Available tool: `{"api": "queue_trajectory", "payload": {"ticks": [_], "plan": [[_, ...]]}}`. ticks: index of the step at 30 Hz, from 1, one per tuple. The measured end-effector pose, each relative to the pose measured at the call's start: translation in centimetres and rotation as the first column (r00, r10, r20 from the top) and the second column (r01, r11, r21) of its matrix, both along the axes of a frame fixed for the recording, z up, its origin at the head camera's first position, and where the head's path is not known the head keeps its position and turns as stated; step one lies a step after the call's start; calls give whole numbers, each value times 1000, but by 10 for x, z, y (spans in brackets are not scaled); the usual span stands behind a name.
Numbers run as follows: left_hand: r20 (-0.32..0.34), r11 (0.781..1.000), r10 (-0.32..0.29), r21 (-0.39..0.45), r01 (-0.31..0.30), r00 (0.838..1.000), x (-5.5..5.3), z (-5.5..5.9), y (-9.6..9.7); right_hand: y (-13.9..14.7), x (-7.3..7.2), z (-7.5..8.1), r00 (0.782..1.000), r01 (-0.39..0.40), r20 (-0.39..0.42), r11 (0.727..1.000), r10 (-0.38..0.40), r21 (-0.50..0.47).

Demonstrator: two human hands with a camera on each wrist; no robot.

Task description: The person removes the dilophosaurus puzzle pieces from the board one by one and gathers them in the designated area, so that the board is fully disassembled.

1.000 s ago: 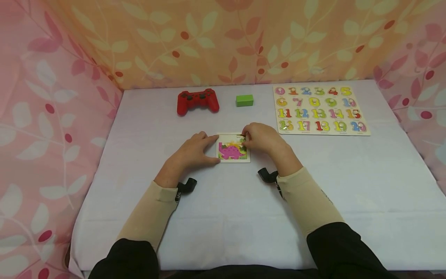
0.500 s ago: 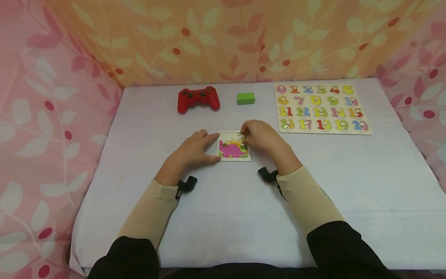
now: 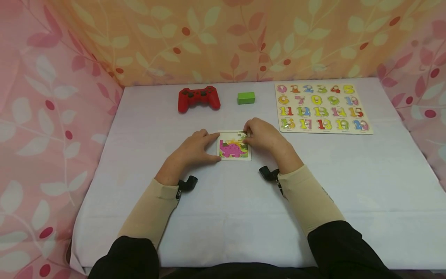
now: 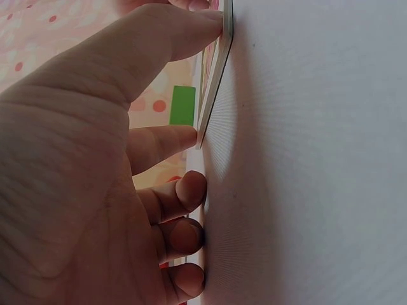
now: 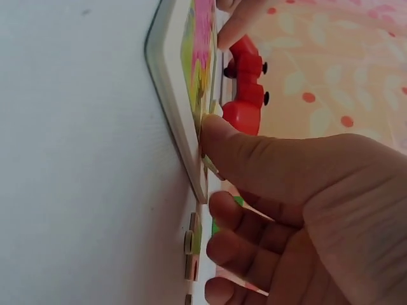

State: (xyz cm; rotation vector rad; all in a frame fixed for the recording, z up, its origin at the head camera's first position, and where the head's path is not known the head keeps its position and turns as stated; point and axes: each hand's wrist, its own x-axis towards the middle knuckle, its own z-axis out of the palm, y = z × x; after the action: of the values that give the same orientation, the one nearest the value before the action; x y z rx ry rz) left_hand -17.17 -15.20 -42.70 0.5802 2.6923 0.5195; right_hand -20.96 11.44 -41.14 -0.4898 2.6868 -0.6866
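L hand (image 3: 195, 151): thumb & index spread, tips at the puzzle's (image 3: 232, 150) left edge, one near each corner. Puzzle's on the cloth (image 3: 223, 217) mid-table, nearer the person than the controller (image 3: 199, 99) & block (image 3: 246, 98). If those tips slip or push unevenly, it'd prob. skid or twist. R hand (image 3: 265, 135) looks to be pinching a piece (image 5: 213, 166) at the puzzle's far right corner; piece is tilted, so pressing it that way could jam it on its neighbours or pop one up. R fingers also cover part of that corner from above, so misalignment's a risk.

L wrist cam: other three fingers bent, tips by the cloth; head cam hides them. R wrist cam: thumb on the piece + its tilt, lost from above; 2nd pinching finger mostly hidden. Only head cam gets the whole dino pic & full number board (image 3: 325, 109).
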Motion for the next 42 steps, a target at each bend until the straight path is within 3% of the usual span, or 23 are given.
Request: {"api": "queue_trajectory", "payload": {"ticks": [9, 18, 35, 42], "plan": [[-1, 1000, 11, 1, -11, 1000, 1, 1, 1, -2, -2, 1, 1000, -15, 17, 998, 16, -55], [4, 1000, 8, 10, -8, 1000, 2, 0, 1, -1, -1, -1, 995, -95, -2, 995, 95, -24], [-7, 1000, 0, 5, 1, 1000, 0, 0, 1, 1, -3, -6, 996, -72, 48, 995, 76, -73], [-6, 1000, 6, 2, -6, 1000, 0, 1, 1, 0, 5, 14, 996, -68, 50, 993, 73, -96]]}}
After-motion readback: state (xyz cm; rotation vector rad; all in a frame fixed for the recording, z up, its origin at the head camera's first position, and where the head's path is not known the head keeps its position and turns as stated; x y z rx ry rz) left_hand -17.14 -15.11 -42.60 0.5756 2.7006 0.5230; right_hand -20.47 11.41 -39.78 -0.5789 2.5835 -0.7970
